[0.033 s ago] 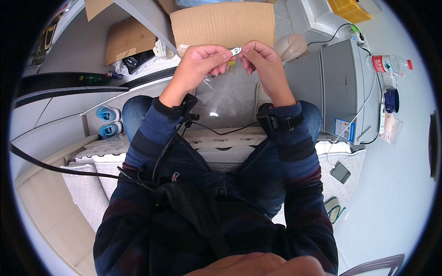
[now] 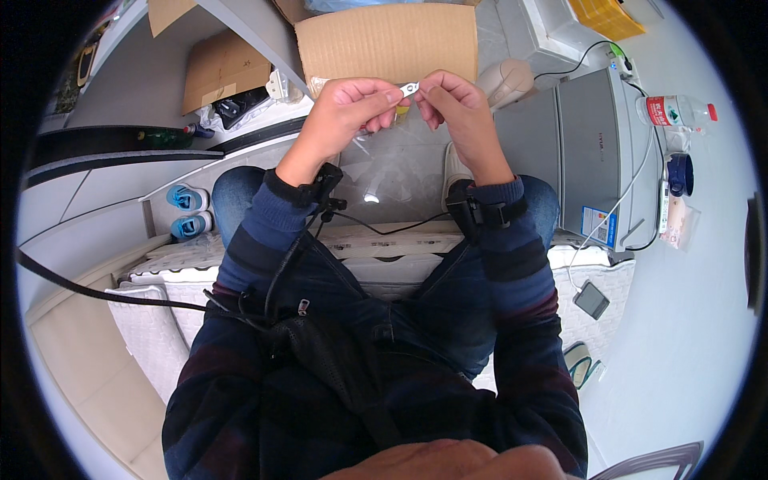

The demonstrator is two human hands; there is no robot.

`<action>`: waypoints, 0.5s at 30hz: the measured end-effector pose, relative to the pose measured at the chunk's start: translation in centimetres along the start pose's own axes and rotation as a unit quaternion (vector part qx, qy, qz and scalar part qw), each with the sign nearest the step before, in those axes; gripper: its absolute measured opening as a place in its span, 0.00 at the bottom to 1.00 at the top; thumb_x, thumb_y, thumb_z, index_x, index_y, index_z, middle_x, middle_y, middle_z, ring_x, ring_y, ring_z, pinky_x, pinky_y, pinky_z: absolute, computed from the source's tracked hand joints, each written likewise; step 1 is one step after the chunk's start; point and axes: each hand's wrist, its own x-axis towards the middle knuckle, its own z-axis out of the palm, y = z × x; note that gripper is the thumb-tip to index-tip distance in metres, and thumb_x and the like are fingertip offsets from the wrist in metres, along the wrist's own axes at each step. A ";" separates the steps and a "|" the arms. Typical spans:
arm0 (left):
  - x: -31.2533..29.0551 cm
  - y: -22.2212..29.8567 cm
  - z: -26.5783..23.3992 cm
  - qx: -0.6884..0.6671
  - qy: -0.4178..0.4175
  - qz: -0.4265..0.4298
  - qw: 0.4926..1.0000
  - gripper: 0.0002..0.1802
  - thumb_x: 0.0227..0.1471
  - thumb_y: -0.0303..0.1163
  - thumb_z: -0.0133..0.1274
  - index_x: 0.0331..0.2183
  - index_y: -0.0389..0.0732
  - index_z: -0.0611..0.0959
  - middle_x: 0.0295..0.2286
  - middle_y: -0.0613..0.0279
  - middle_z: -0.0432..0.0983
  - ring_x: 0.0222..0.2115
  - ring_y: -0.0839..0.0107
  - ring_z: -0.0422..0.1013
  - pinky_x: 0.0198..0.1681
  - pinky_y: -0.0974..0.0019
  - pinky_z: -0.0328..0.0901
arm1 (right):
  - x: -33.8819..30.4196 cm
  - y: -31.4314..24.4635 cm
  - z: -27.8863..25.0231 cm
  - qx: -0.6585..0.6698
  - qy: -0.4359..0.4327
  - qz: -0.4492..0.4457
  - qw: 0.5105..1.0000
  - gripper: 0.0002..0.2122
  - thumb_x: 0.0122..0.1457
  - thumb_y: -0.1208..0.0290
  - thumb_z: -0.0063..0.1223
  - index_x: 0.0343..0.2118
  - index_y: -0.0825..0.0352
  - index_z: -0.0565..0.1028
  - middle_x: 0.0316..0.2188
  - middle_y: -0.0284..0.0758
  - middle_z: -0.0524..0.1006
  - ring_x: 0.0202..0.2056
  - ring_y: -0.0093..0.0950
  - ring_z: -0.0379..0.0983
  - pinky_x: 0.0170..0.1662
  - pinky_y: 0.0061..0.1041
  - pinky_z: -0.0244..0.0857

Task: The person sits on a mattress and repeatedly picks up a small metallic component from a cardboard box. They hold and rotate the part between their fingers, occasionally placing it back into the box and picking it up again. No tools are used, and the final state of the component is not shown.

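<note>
A small silver nail clipper (image 2: pixel 410 89), with a dark round hole or pivot in its flat metal, is held up between my two hands, in front of the cardboard box. My left hand (image 2: pixel 357 104) pinches one end between thumb and forefinger, its other fingers curled beneath. At the opposite end, the thumb and forefinger of my right hand (image 2: pixel 456 101) close on the tip, the remaining fingers bent inward. Exactly how the right fingertips meet the metal is too small to make out. Just below, a small yellow thing (image 2: pixel 402 110) shows partly behind the left fingers.
Beyond the hands stands an open cardboard box (image 2: pixel 388 44). A grey cabinet (image 2: pixel 588 144) is on the right, with a water bottle (image 2: pixel 676 111) past it. A phone (image 2: pixel 591 300) lies on a white quilted surface. Blue shoes (image 2: pixel 189 212) sit at left. A black cable (image 2: pixel 120 294) runs to my body.
</note>
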 end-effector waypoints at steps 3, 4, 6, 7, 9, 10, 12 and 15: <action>0.1 -0.1 -0.3 -0.014 -0.014 -0.006 1.000 0.15 0.67 0.35 0.55 0.40 0.33 0.88 0.23 0.70 0.78 0.23 0.83 0.68 0.27 0.77 0.60 | 0.0 0.0 0.0 -0.003 -0.004 0.002 1.000 0.08 0.70 0.71 0.50 0.36 0.66 0.79 0.26 0.26 0.76 0.27 0.15 0.69 0.31 0.17 0.61; 0.1 -0.1 -0.3 -0.014 -0.014 -0.005 1.000 0.15 0.67 0.36 0.56 0.40 0.34 0.89 0.22 0.71 0.77 0.22 0.84 0.67 0.26 0.78 0.59 | 0.0 0.0 0.0 -0.007 -0.009 -0.002 1.000 0.08 0.69 0.71 0.50 0.36 0.66 0.79 0.26 0.26 0.76 0.27 0.15 0.69 0.31 0.17 0.61; 0.1 -0.1 -0.5 -0.012 -0.015 -0.006 1.000 0.15 0.66 0.37 0.57 0.40 0.35 0.89 0.21 0.72 0.76 0.21 0.85 0.65 0.25 0.78 0.58 | 0.0 0.0 0.0 -0.013 -0.010 -0.002 1.000 0.07 0.69 0.71 0.51 0.36 0.66 0.79 0.26 0.26 0.77 0.27 0.15 0.69 0.31 0.17 0.61; 0.0 -0.1 -0.6 -0.010 -0.016 -0.008 1.000 0.15 0.66 0.37 0.57 0.40 0.34 0.89 0.21 0.72 0.76 0.21 0.85 0.65 0.25 0.78 0.57 | 0.0 -0.1 0.0 -0.021 -0.014 0.000 1.000 0.07 0.69 0.71 0.51 0.36 0.67 0.79 0.27 0.26 0.77 0.27 0.15 0.69 0.31 0.17 0.61; 0.0 0.0 -0.8 -0.006 -0.026 -0.016 1.000 0.16 0.66 0.38 0.57 0.40 0.34 0.89 0.21 0.72 0.76 0.20 0.85 0.65 0.24 0.78 0.57 | 0.0 -0.2 0.0 -0.034 -0.020 0.004 0.999 0.08 0.69 0.71 0.51 0.35 0.67 0.79 0.27 0.26 0.77 0.27 0.14 0.69 0.31 0.17 0.61; -0.1 0.1 -1.0 -0.005 -0.035 -0.021 0.999 0.16 0.66 0.38 0.57 0.40 0.34 0.89 0.21 0.72 0.75 0.20 0.85 0.65 0.24 0.78 0.57 | 0.0 -0.2 0.0 -0.037 -0.024 0.001 0.999 0.08 0.69 0.71 0.51 0.35 0.67 0.79 0.27 0.26 0.77 0.27 0.14 0.69 0.31 0.17 0.61; -0.2 0.3 -1.4 -0.009 -0.053 -0.028 0.998 0.16 0.66 0.38 0.57 0.39 0.33 0.88 0.20 0.72 0.75 0.20 0.85 0.64 0.24 0.78 0.56 | -0.1 -0.3 0.1 -0.039 -0.028 -0.001 0.999 0.08 0.69 0.71 0.51 0.35 0.67 0.79 0.26 0.26 0.77 0.26 0.14 0.69 0.30 0.16 0.61; -0.2 0.5 -1.6 -0.024 -0.070 -0.033 0.997 0.16 0.66 0.38 0.57 0.39 0.33 0.88 0.20 0.72 0.75 0.20 0.85 0.64 0.23 0.78 0.56 | -0.2 -0.5 -0.1 -0.040 -0.048 0.007 0.998 0.08 0.69 0.71 0.51 0.35 0.66 0.79 0.25 0.25 0.76 0.26 0.14 0.68 0.30 0.17 0.61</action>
